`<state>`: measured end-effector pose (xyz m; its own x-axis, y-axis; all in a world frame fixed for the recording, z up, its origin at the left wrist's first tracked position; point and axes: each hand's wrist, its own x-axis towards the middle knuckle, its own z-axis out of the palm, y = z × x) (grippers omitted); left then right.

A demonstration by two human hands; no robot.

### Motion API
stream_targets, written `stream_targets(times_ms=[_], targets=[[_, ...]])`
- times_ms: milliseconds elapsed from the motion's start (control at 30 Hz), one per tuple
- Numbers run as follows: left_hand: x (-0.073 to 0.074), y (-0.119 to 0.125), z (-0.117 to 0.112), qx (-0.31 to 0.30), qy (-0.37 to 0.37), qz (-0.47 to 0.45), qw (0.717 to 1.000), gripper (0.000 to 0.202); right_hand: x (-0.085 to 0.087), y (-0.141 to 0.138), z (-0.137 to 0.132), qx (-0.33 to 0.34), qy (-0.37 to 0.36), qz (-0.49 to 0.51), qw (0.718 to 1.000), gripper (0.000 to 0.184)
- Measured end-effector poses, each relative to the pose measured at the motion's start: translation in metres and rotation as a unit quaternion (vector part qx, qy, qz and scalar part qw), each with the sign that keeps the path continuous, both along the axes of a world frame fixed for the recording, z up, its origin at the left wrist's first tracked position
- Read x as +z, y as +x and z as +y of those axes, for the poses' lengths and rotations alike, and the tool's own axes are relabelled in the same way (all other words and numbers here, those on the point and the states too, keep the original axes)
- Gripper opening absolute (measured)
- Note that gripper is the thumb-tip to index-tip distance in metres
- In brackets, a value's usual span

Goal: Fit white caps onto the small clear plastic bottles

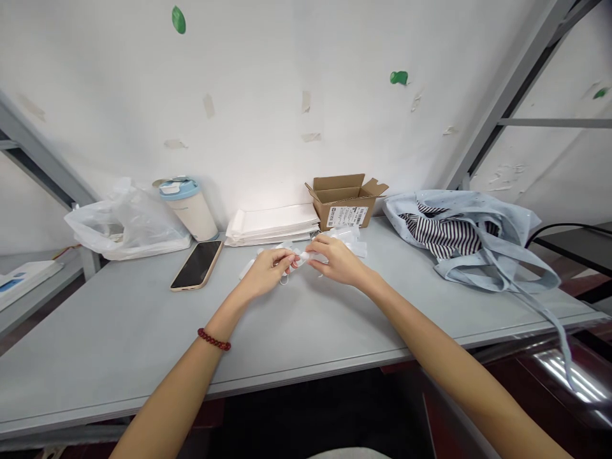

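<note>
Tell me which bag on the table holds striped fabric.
The light blue cloth bag at the right; stripes show in its opening. The clear plastic bag at left has none.

Just one cam here, head-mounted, looking forward and down across the grey table (119, 344) toward the white wall (268, 83) behind it. Pretty close in, wide lens, table edge right below.

Plastic packet (303, 255), matt smooth table (143, 331)
</note>
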<state>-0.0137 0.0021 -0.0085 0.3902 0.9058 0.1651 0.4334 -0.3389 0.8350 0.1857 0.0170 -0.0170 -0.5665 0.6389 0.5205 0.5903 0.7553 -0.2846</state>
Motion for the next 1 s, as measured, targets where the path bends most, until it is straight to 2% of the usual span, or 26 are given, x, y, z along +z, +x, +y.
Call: stream_targets(times_ms=[300,500,733,1000], targets=[[-0.007,0.0,0.002,-0.001,0.016,0.01,1.0,0.03,-0.001,-0.003,-0.001,-0.029,0.098,-0.065,0.993,0.013],[-0.006,0.001,0.0,0.016,0.025,0.044,0.999,0.03,-0.003,-0.005,-0.002,-0.019,0.127,-0.054,0.99,0.015],[-0.006,0.004,-0.003,0.012,0.031,0.053,0.998,0.029,-0.009,-0.002,0.001,0.046,0.093,-0.004,0.995,0.015],[-0.004,0.003,-0.004,0.0,0.008,0.037,0.999,0.029,-0.012,-0.003,0.002,0.077,0.067,0.04,0.994,0.013]])
